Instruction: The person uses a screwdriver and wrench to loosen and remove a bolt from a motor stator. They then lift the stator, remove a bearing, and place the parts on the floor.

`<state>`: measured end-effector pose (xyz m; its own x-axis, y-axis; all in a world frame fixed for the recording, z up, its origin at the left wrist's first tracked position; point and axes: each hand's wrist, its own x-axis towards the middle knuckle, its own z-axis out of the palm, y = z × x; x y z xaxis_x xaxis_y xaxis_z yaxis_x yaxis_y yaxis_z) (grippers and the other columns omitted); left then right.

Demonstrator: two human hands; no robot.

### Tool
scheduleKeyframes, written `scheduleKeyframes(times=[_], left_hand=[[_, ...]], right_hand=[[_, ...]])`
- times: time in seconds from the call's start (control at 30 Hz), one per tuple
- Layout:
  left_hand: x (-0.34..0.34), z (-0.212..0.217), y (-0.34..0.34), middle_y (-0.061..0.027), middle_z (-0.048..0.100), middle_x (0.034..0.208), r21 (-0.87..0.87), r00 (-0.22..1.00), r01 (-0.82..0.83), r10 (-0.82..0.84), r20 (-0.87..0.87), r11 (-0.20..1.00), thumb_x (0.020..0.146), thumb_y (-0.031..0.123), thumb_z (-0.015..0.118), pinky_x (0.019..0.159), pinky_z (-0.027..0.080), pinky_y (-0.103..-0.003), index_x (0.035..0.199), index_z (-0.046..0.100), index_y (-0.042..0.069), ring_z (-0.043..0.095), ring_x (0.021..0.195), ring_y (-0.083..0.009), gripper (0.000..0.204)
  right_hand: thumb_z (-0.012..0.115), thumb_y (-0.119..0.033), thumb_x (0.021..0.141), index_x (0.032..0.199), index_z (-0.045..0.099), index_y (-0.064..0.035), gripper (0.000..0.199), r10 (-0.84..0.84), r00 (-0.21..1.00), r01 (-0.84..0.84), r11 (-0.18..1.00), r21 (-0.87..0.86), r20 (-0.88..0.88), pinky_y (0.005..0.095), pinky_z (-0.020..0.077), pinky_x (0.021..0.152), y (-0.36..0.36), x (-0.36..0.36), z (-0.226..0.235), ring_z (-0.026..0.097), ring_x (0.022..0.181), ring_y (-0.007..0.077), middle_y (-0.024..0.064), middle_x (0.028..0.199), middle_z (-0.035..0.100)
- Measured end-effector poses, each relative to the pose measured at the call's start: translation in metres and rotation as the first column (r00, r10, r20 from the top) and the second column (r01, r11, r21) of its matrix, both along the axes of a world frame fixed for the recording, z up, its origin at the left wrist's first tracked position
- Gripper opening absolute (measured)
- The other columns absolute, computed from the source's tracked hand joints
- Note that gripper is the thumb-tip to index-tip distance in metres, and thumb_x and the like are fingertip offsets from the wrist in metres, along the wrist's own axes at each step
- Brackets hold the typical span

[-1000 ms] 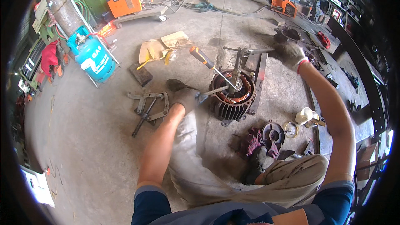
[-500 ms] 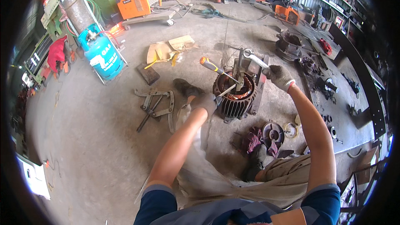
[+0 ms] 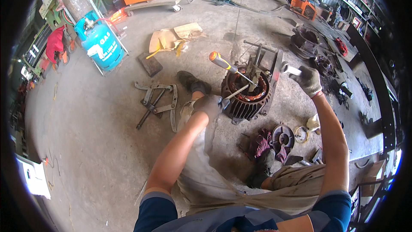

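In front of me a finned motor housing (image 3: 244, 111) stands open end up, copper windings (image 3: 259, 96) showing inside. A gear puller (image 3: 256, 66) with a crossbar rises out of it. My gloved left hand (image 3: 209, 106) grips a screwdriver (image 3: 237, 92), its metal shaft reaching into the housing by the puller. A second screwdriver (image 3: 223, 62) with an orange and grey handle leans in the opening, untouched. To the right of the puller, my gloved right hand (image 3: 308, 80) is closed round a ring spanner (image 3: 290, 68), held in the air apart from the puller.
Another puller (image 3: 159, 101) lies on the floor left of my foot, near a dark metal block (image 3: 150, 63) and cardboard (image 3: 163, 41). A round cover (image 3: 283, 137) and purple rag (image 3: 262, 142) lie by my right foot. A blue gas cylinder (image 3: 103, 45) stands back left.
My right hand has drawn the spanner to the right, away from the puller's screw top. My left hand stays at the housing with its screwdriver. The whole view has shifted slightly.
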<state>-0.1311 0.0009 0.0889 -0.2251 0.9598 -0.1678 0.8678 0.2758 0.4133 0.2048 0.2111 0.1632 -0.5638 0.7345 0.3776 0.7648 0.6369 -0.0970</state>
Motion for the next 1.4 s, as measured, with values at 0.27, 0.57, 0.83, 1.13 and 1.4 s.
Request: scheduleKeyframes(times=[0.27,0.57,0.83,1.13,1.4], left_hand=[[0.006,-0.001,0.001,-0.0217,0.071,0.093,0.0,1.0,0.011,-0.011,0.03,1.0,0.095,0.057,0.056,0.077,0.054,-0.048,0.093,0.072,0.009,0.069,0.088,-0.0415,0.05],[-0.007,-0.019,0.0,-0.0226,0.069,0.085,0.085,0.998,0.054,-0.057,0.028,0.995,0.096,0.054,0.058,0.072,0.052,-0.048,0.09,0.072,0.007,0.068,0.081,-0.0416,0.049],[-0.014,-0.015,0.0,-0.0181,0.072,0.093,0.007,0.997,0.071,-0.071,0.003,0.997,0.097,0.05,0.054,0.078,0.052,-0.049,0.094,0.074,0.013,0.069,0.089,-0.0404,0.042],[-0.016,-0.027,-0.003,-0.0223,0.068,0.08,0.143,0.997,0.062,-0.068,0.038,0.988,0.095,0.048,0.061,0.068,0.052,-0.049,0.084,0.071,0.006,0.066,0.075,-0.0419,0.045],[-0.017,-0.02,-0.004,-0.0225,0.068,0.082,0.092,0.996,0.078,-0.083,0.043,0.993,0.096,0.053,0.057,0.071,0.052,-0.048,0.086,0.071,0.008,0.067,0.079,-0.0424,0.049]], right_hand=[[0.073,-0.031,0.094,0.114,0.072,0.0041,0.04,0.0,0.734,-0.387,0.822,-0.418,-0.679,0.0295,0.0532,0.079,-0.002,-0.086,0.047,0.066,0.084,0.0121,0.0085,0.096,0.075],[0.072,-0.029,0.094,0.102,0.075,0.002,0.032,-0.006,0.845,-0.373,0.712,-0.596,-0.535,0.0278,0.0499,0.069,-0.015,-0.099,0.066,0.06,0.075,0.0086,0.0025,0.082,0.07],[0.071,-0.032,0.094,0.098,0.074,0.0035,0.036,-0.04,0.916,-0.287,0.629,-0.723,-0.399,0.0273,0.0493,0.068,-0.013,-0.097,0.088,0.06,0.076,0.0074,0.003,0.086,0.071],[0.071,-0.034,0.094,0.102,0.074,0.0019,0.037,0.054,0.855,-0.425,0.644,-0.636,-0.516,0.0267,0.0511,0.068,-0.009,-0.093,0.074,0.062,0.074,0.0099,0.0037,0.082,0.07],[0.068,-0.045,0.095,0.102,0.074,0.0006,0.046,-0.03,0.87,-0.361,0.639,-0.679,-0.491,0.0255,0.0489,0.064,-0.018,-0.088,0.072,0.059,0.073,0.0074,0.0029,0.084,0.069]])
